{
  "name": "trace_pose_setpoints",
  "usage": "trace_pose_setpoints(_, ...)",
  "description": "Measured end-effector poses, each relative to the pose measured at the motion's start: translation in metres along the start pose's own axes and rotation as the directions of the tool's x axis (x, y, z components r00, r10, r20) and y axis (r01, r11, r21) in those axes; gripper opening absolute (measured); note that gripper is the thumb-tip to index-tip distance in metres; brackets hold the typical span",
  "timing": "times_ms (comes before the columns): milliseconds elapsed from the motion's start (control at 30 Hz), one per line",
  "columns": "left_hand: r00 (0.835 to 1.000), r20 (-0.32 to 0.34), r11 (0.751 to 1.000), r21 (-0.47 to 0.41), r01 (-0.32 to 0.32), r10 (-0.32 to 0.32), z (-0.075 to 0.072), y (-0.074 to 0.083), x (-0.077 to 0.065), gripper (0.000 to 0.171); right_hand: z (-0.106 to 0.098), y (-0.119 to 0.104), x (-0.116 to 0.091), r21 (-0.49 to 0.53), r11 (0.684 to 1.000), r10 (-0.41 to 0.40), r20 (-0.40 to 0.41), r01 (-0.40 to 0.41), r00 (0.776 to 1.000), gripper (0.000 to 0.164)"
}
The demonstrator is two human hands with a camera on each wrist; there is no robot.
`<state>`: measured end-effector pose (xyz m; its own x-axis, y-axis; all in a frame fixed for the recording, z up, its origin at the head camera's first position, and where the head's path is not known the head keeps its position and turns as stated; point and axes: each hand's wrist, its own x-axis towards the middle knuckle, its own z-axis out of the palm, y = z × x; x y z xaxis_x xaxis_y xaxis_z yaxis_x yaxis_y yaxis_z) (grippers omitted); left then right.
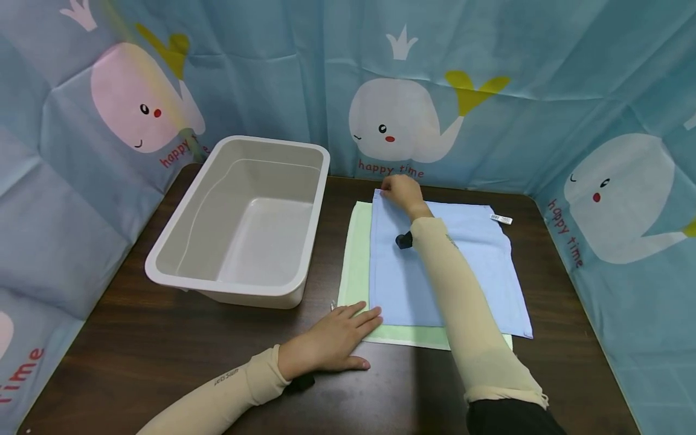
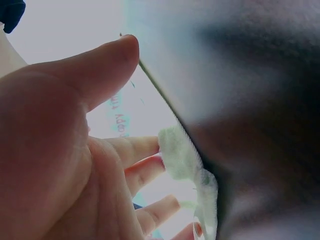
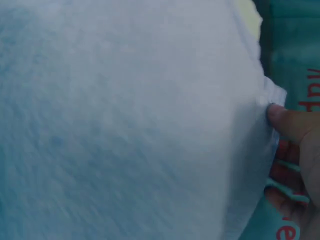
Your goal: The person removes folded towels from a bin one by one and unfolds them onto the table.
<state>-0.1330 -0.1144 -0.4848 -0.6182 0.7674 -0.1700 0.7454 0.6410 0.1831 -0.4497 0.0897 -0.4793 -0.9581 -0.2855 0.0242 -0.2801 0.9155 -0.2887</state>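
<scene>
A blue towel [image 1: 408, 278] lies over a light green towel [image 1: 356, 260] on the table. At its far left corner my right hand [image 1: 403, 192] pinches the edge; in the right wrist view the thumb lies on top of the blue cloth and the fingers are behind it. My left hand [image 1: 339, 335] is spread with straight fingers, its fingertips on the green towel's near left corner, close to the blue towel's edge. In the left wrist view the left hand's fingertips meet the green towel's edge [image 2: 180, 155]. A white label [image 1: 501, 219] sticks out at the blue towel's far right corner.
A grey plastic tub [image 1: 236, 284] stands on the dark wooden table [image 1: 206, 338], left of the towels. Blue curtains [image 1: 272, 78] with whale prints close off the back and both sides. The right forearm crosses over the blue towel.
</scene>
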Motion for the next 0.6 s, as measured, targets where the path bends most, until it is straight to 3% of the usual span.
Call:
trace_pose_setpoints(133,1.000,-0.004,1.000,-0.002,-0.006,0.006,-0.001,0.001,0.000,0.081,0.004,-0.002,-0.003,-0.102,0.993,0.055,-0.025,-0.057,0.998,0.022)
trace_pose_setpoints(267,1.000,0.004,1.000,0.002,-0.001,0.001,-0.002,0.002,0.000,0.081,0.004,-0.003,-0.005,-0.129,0.987,0.090,-0.039,-0.094,0.995,0.024)
trace_pose_setpoints(433,1.000,0.005,1.000,-0.004,0.005,-0.004,-0.003,0.002,-0.001,0.081,-0.003,-0.002,-0.009,-0.090,0.992,0.084,-0.042,-0.087,0.996,0.023)
trace_pose_setpoints(600,1.000,0.011,1.000,-0.021,0.012,-0.012,-0.005,0.001,-0.001,0.081,-0.021,0.013,-0.021,0.022,0.996,0.093,-0.038,-0.092,0.995,0.023)
